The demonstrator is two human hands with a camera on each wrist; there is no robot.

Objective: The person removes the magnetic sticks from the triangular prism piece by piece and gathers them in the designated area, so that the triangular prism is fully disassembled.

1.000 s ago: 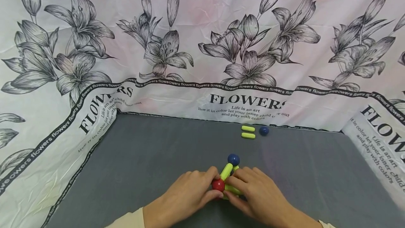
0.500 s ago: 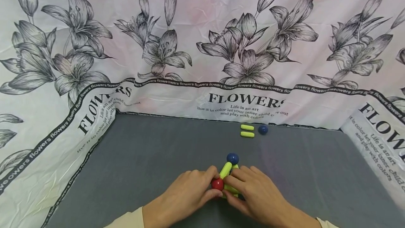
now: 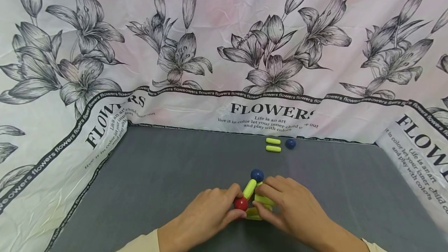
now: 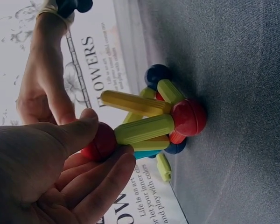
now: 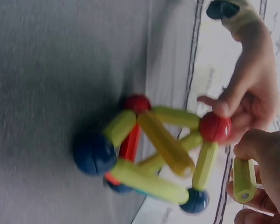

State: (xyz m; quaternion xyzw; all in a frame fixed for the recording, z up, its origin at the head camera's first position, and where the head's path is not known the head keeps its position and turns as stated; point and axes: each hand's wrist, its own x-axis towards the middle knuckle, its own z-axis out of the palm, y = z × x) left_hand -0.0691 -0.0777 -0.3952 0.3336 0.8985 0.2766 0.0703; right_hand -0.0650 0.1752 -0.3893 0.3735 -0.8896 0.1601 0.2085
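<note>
A small frame of yellow-green sticks (image 3: 249,188) and balls stands on the grey mat (image 3: 168,174). My left hand (image 3: 237,208) pinches the red ball (image 3: 240,204) at the frame's top between thumb and fingers; the left wrist view shows that red ball (image 4: 100,142) in the grip. My right hand (image 3: 259,202) holds a loose yellow-green stick (image 5: 244,179) just right of the red ball (image 5: 214,127), apart from the frame. A blue ball (image 3: 257,175) sits at the frame's far corner. Another blue ball (image 5: 93,153) and a red ball (image 5: 136,102) form lower corners.
Two spare yellow-green sticks (image 3: 273,144) and a spare blue ball (image 3: 290,143) lie near the mat's far edge. A flower-printed cloth (image 3: 224,49) rises behind and at both sides of the mat.
My right hand has drawn slightly to the right and now holds a yellow-green stick clear of the frame. My left hand has stayed on the red ball.
</note>
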